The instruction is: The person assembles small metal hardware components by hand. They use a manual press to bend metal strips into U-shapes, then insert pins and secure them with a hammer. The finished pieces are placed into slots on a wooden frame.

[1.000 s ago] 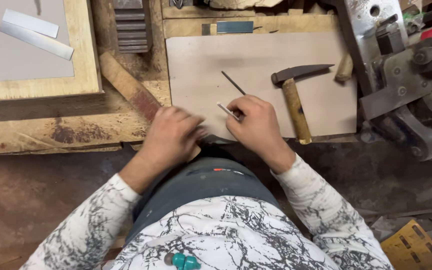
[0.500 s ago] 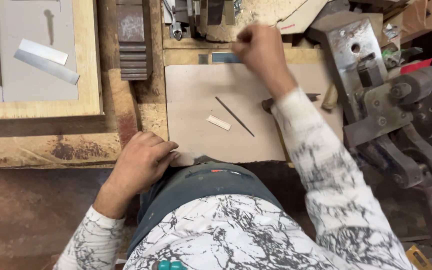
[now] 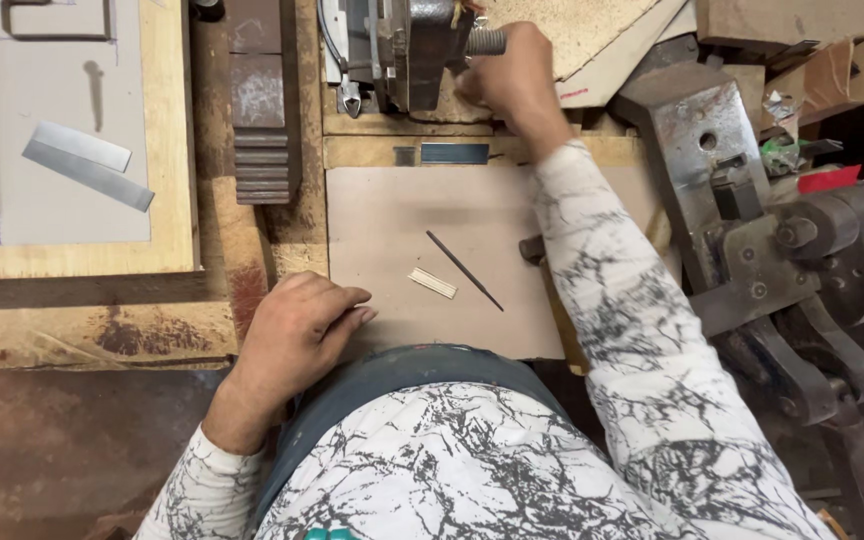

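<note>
Since half a second ago, the right hand (image 3: 512, 80) has reached farther from the body, past the board's (image 3: 402, 215) far edge, to a metal machine (image 3: 407, 50). Its fingers are curled around a threaded steel knob (image 3: 487, 42) sticking out of the machine's right side; the grip looks closed on it, though the fingertips are hidden. The knob's long axis runs left to right, pointing into the palm. The left hand (image 3: 297, 335) has stayed at the board's near left corner, resting loosely, fingers half bent, holding nothing visible.

On the board, nearer the left hand, lie a thin dark rod (image 3: 464, 270), angled from far left to near right, and just beside it, towards the left hand, a short pale wooden strip (image 3: 433, 283). They lie apart, not touching. The right forearm crosses the board's right side. Right of the board stands a heavy vise (image 3: 752, 240), crowding that edge. Left of the board is a wooden frame (image 3: 172, 150) with grey metal strips (image 3: 82, 165); the board's middle stays open.
</note>
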